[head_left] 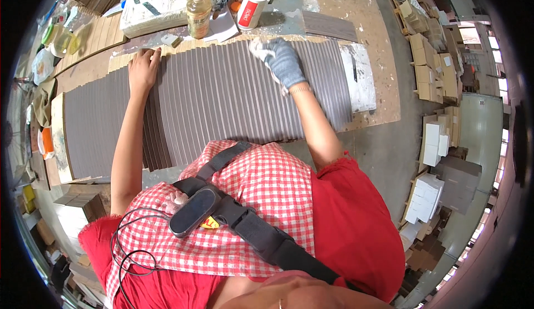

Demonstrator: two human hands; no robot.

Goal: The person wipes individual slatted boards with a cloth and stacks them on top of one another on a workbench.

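A long row of dark grey-brown wood-grain strips (222, 97) lies side by side across the worktable, their lengths running toward me. My left hand (144, 71), bare, rests on the far ends of strips left of the middle, with its fingers stretched over them. Just beside it a few darker strips (154, 125) stand out from the rest. My right hand (285, 63) wears a blue-grey glove and presses a crumpled white rag (259, 48) onto the far part of the row, right of centre. Part of the rag is hidden under the palm.
Behind the row stand a yellow-capped bottle (198, 14), a white-and-red canister (253, 8) and a long white block (154, 11). A loose dark board (330, 25) lies at the far right, near a paint-smeared white panel (359, 78). Stacked cartons (428, 75) line the right side beyond the floor.
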